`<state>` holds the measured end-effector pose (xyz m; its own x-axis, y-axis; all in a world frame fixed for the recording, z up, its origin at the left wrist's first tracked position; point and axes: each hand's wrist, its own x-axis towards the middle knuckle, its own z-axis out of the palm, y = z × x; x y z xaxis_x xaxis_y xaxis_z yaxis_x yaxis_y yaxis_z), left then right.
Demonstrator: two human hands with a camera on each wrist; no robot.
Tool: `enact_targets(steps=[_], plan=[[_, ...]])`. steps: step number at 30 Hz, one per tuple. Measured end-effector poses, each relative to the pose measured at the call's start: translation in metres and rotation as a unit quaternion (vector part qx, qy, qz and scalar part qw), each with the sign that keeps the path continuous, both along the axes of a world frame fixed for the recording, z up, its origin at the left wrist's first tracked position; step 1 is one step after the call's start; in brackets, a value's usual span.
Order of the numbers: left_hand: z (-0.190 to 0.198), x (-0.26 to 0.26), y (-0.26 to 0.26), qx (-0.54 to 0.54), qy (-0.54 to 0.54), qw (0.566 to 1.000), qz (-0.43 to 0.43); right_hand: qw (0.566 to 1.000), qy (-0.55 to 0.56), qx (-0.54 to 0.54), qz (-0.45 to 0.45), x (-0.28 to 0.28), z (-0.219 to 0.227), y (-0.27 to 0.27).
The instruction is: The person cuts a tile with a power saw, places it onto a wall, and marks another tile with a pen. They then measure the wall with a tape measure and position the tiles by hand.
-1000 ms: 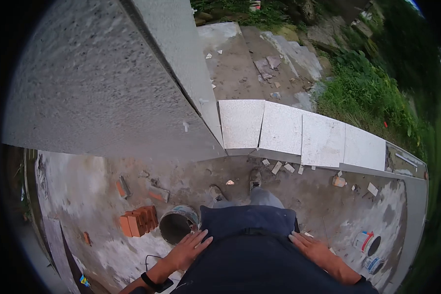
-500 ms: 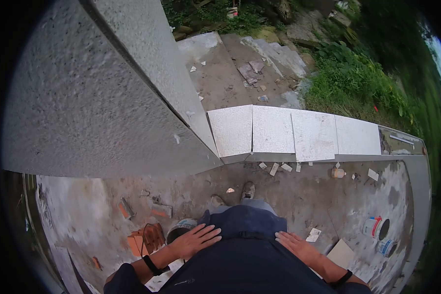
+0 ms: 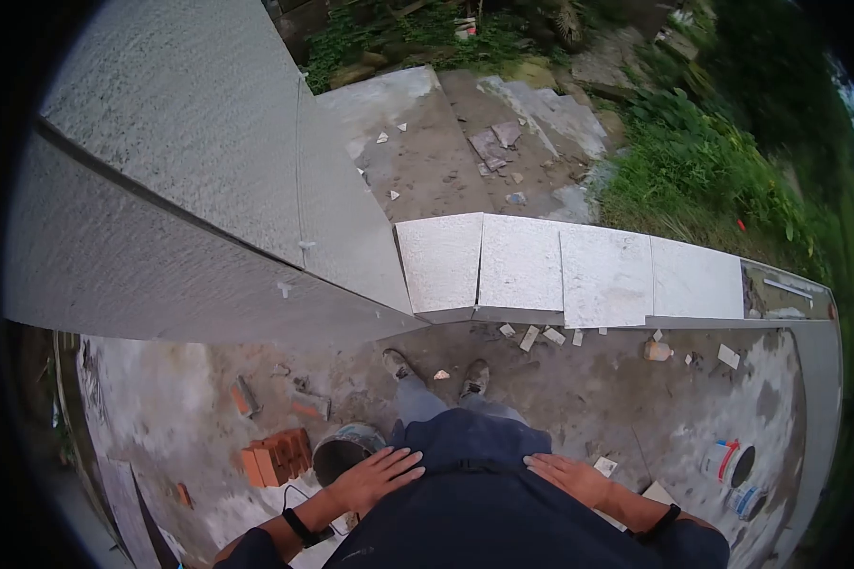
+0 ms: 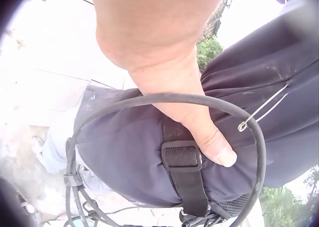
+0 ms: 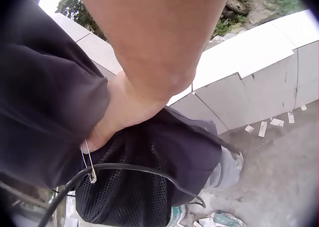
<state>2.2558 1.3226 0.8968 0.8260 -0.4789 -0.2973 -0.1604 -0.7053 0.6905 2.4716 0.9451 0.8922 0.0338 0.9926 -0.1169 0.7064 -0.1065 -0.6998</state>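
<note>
Nearest me, both hands lie flat on the dark pouch at my waist: left hand with fingers spread on its left side, right hand laid open on its right, neither grip pinching anything. Over the last second they have slid slightly inward on the pouch, and my feet have stepped closer to the wall, so I judge I am settling into place, not yet picking anything up. Left of the pouch sit a bucket and bricks. Beyond the pouch, tile scraps lie below the tiled wall.
</note>
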Motion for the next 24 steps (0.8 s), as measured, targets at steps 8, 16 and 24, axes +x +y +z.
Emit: enact_targets(steps=[8, 16, 24], plan=[[-0.015, 0.006, -0.003, -0.02, -0.002, 1.0, -0.014, 1.0, -0.016, 0.007, -0.022, -0.003, -0.009, -0.014], [-0.014, 0.011, -0.004, -0.022, 0.009, 0.999, -0.029, 0.999, -0.022, 0.008, -0.03, -0.004, -0.009, -0.015], [-0.01, 0.007, -0.007, -0.033, 0.005, 0.999, 0.001, 0.999, -0.03, 0.019, -0.018, 0.002, -0.008, -0.011]])
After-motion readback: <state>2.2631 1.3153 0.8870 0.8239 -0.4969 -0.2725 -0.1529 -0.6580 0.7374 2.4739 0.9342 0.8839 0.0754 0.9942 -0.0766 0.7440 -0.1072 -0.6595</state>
